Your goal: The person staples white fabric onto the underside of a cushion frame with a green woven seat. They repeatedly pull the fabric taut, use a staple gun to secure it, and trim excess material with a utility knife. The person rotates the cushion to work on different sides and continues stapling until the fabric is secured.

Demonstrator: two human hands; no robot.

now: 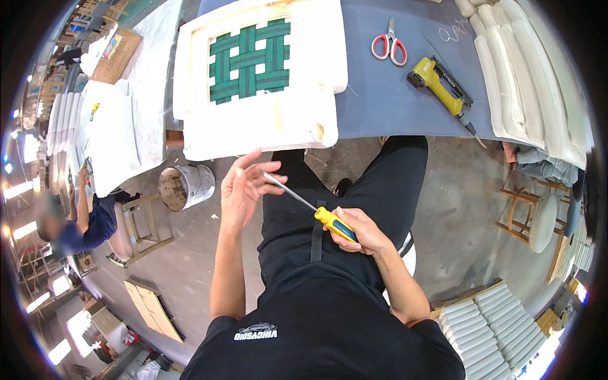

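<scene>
The blue surface (pixel 380 95) ahead carries a webbed seat frame (pixel 259 76), scissors (pixel 389 45) and a yellow stapler (pixel 440 85). Your right hand (pixel 361 231) grips the screwdriver (pixel 310 209) handle; your left hand (pixel 244 187), fingers spread, meets its tip above your lap.

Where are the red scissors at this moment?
In the head view, the red scissors lie at the top, right of centre, on the blue table, between the seat frame with green webbing and the yellow staple gun.
</scene>
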